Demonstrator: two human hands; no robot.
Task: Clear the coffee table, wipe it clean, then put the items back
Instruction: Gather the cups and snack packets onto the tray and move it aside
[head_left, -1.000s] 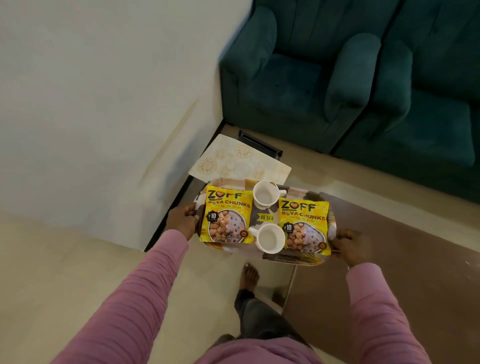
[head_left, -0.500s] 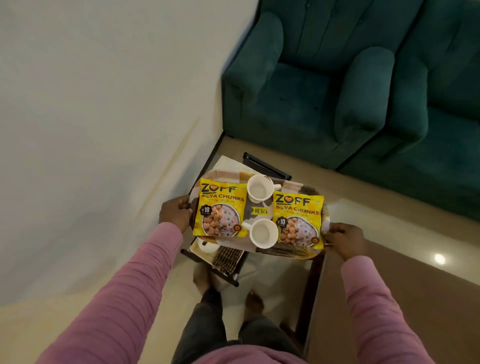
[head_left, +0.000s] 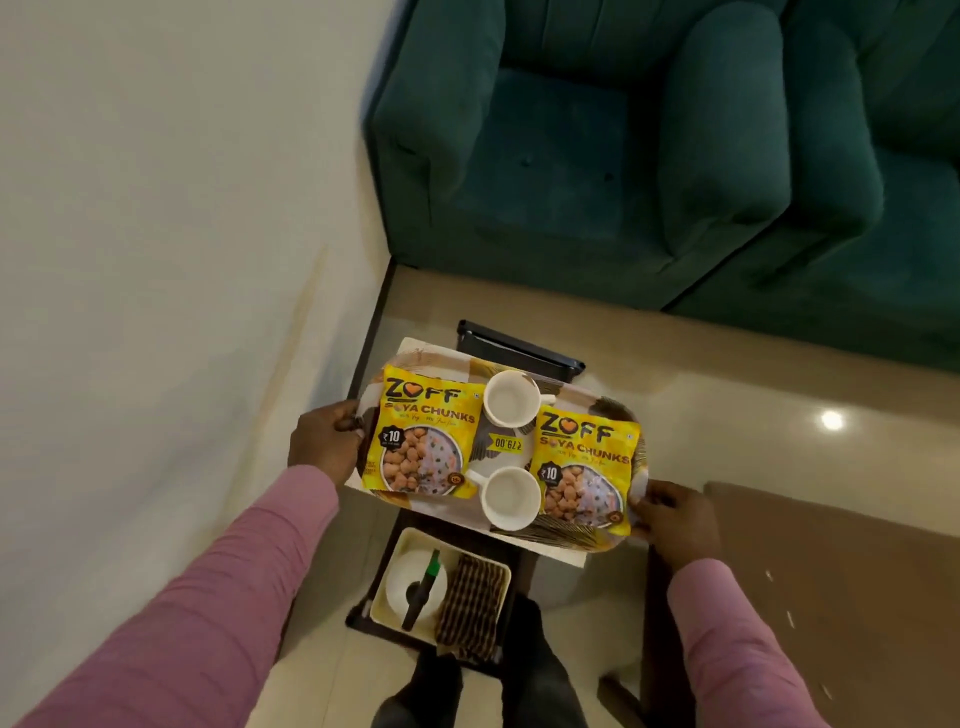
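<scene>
Since the earlier frame the tray has been carried further over the side table by the wall, so that its top is now almost covered and its lower shelf has come into sight below the fingers. The tray is held level at both ends: the left fingers are curled round its left rim and the right fingers round its right rim, each set closed on the edge. Whether the base already touches the table cannot be told. A yellow packet lies flat just inside the left fingers, and a second packet just inside the right fingers. Midway between the two sets of fingers a far cup and a near cup are stood upright. The coffee table is seen beyond the right fingers, apart from the tray. On the shelf beneath the fingers a white dish, a pen and a checked cloth are kept.

The step in hand is judged to be the setting down of the cleared tray. It is best lowered with both rims kept at one height, so that the cups are not tipped and the packets are not slid. The tray should be centred so that no edge overhangs far, and the fingers should be drawn out only once the weight is felt to be borne by the table
</scene>
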